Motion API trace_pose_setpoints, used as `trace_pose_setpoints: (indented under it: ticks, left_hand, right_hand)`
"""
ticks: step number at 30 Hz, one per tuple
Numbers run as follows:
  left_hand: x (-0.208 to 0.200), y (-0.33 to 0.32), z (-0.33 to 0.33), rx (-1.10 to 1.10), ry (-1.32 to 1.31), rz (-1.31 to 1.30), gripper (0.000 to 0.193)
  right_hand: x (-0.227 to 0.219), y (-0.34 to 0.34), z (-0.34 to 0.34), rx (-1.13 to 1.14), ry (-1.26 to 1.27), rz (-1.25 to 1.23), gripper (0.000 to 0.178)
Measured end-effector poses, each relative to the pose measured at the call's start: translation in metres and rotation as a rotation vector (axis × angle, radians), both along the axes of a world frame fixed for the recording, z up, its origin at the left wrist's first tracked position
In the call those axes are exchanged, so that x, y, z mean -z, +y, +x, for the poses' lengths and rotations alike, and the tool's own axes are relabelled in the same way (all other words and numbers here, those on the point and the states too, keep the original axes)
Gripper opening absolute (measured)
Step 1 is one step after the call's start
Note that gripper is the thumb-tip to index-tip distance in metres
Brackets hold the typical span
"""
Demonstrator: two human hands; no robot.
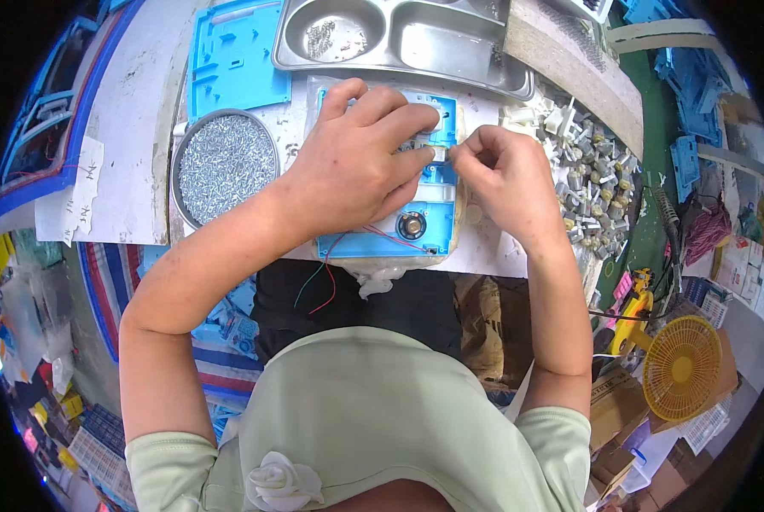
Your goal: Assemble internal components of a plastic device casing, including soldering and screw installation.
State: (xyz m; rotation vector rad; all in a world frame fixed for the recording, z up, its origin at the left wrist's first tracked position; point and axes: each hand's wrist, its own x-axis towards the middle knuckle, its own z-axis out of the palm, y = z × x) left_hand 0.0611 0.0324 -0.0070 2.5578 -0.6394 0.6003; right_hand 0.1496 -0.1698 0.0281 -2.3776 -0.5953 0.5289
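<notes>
A blue plastic casing (360, 245) lies in front of me on a clear plastic bag (377, 280). A small round speaker (412, 225) sits in its near right part, and thin red and green wires (329, 277) trail over the near edge. My left hand (356, 158) lies across the casing, fingers bent and gripping it, fingertips beside a small white part (439, 154). It hides much of the casing's middle. At the casing's right edge, my right hand (511, 179) is closed in a pinch; what it holds, if anything, is hidden.
Left of the casing stands a round bowl of small screws (228, 166), with a blue panel (237, 60) behind it. A metal compartment tray (446, 43) spans the back. Small motor-like parts with white fittings (591, 183) are heaped at right. A yellow fan (682, 369) is at lower right.
</notes>
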Motion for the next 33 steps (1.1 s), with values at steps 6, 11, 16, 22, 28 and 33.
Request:
trace_pose_setpoints:
  ticks: [6,11,16,22,28,33]
  left_hand:
    - [0.002,-0.004,0.003,-0.046,0.008,-0.086,0.012]
    - [0.003,-0.006,0.001,-0.046,0.020,-0.124,0.015]
    - [0.004,-0.003,0.003,-0.029,-0.006,-0.129,0.026]
    - [0.008,-0.003,0.002,-0.019,-0.006,-0.155,0.025]
    - [0.009,-0.002,0.004,-0.018,-0.013,-0.212,0.022]
    - [0.011,0.001,0.014,0.003,-0.022,-0.279,0.019]
  right_hand:
    - [-0.002,-0.004,-0.001,-0.279,-0.639,-0.312,0.019]
    - [-0.002,-0.013,0.001,0.031,-0.047,0.086,0.023]
    - [0.018,-0.009,0.001,0.132,0.149,0.137,0.025]
    - [0.015,-0.006,0.010,0.088,0.207,0.080,0.026]
    - [0.000,0.014,0.000,-0.131,-0.282,-0.186,0.024]
    - [0.003,0.010,-0.013,-0.073,-0.268,-0.029,0.023]
